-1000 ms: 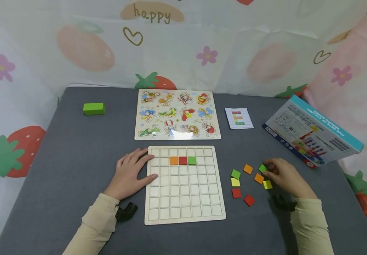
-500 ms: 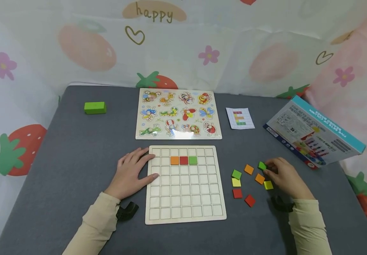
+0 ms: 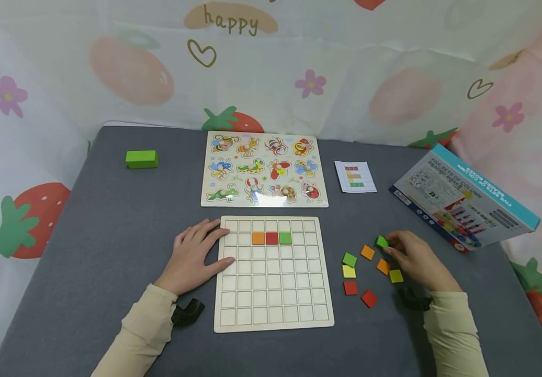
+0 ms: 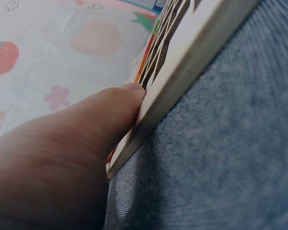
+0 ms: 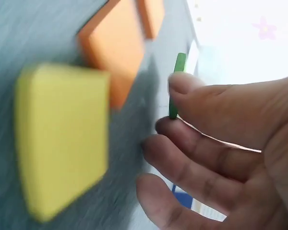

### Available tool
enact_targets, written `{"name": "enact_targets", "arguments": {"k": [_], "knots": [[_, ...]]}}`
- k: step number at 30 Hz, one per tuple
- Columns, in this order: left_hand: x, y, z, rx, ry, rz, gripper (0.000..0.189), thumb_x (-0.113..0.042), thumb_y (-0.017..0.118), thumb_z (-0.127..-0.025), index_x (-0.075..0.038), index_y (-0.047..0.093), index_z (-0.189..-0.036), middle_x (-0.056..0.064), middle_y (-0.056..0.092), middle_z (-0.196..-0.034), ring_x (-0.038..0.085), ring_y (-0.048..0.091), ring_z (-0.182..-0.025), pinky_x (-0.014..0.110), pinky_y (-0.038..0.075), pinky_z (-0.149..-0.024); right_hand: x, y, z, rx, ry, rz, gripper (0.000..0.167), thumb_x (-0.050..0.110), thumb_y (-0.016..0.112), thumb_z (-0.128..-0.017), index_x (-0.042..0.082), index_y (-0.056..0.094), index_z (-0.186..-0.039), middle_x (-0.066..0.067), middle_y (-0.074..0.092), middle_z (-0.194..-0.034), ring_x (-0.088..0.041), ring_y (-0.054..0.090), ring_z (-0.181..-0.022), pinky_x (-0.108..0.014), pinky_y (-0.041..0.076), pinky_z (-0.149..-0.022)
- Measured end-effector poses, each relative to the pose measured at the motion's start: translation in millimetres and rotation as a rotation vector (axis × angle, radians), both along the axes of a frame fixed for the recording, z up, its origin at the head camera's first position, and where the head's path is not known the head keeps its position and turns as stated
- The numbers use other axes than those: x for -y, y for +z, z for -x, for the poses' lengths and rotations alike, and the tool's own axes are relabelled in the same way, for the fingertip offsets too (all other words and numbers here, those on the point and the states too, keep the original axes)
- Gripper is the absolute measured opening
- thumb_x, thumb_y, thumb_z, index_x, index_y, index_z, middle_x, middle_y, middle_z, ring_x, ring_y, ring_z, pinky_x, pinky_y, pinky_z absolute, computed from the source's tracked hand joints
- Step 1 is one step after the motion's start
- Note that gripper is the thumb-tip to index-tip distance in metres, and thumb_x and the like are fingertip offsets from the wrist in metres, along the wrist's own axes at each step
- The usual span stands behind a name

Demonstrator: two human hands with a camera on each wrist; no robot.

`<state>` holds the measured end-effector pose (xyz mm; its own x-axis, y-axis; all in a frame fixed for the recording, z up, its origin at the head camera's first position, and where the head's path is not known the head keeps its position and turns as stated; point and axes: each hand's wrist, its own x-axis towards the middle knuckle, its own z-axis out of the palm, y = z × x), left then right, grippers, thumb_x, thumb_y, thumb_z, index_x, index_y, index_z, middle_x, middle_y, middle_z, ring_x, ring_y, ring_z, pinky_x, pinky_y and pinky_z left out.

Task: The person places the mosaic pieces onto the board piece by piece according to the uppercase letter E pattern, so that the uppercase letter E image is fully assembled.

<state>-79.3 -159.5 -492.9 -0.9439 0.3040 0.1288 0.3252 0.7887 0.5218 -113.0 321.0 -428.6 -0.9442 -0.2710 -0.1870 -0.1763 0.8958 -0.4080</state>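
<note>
The person's right hand point(image 3: 417, 256) pinches a small green square tile point(image 3: 382, 241) between thumb and finger; the right wrist view shows that tile edge-on. It is right of the pale wooden grid board point(image 3: 274, 280), near an orange square tile point(image 3: 367, 252). A second orange tile point(image 3: 383, 266) and a yellow square tile point(image 3: 395, 276) lie close by on the dark grey tabletop point(image 3: 125, 235). The left hand point(image 3: 191, 259) grasps nothing; its fingers are relaxed, with the thumb touching the board's left edge. In the board's second row from the top, an orange inset tile point(image 3: 258, 238), a red inset tile point(image 3: 271, 238) and a green inset tile point(image 3: 285, 238) sit side by side. A white printed card point(image 3: 356, 177) lies beyond the loose tiles.
</note>
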Motion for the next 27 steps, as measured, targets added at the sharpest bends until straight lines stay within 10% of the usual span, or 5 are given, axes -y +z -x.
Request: {"name": "enact_targets", "arguments": {"k": [11, 27], "knots": [[0.5, -0.9, 0.0, -0.005, -0.002, 0.000, 0.064, -0.052, 0.066, -0.085, -0.019, 0.050, -0.138, 0.009, 0.036, -0.151, 0.033, 0.025, -0.141, 0.060, 0.018, -0.108, 50.6, 7.2, 13.8, -0.029, 0.104, 0.054, 0.026, 0.011, 0.058, -0.097, 0.001, 0.055, -0.121, -0.012, 0.054, -0.110, -0.022, 0.053, -0.091, -0.039, 0.049, -0.077], [0.3, 2.0, -0.6, 0.013, -0.003, 0.001, 0.064, -0.053, 0.065, -0.085, -0.020, 0.049, -0.139, 0.009, 0.035, -0.151, 0.032, 0.024, -0.142, 0.060, 0.017, -0.108, 142.9, 3.6, 21.0, -0.164, 0.467, 0.181, 0.026, 0.005, 0.066, -0.090, 0.004, 0.059, -0.114, -0.005, 0.056, -0.109, -0.011, 0.056, -0.086, -0.025, 0.052, -0.070]]}}
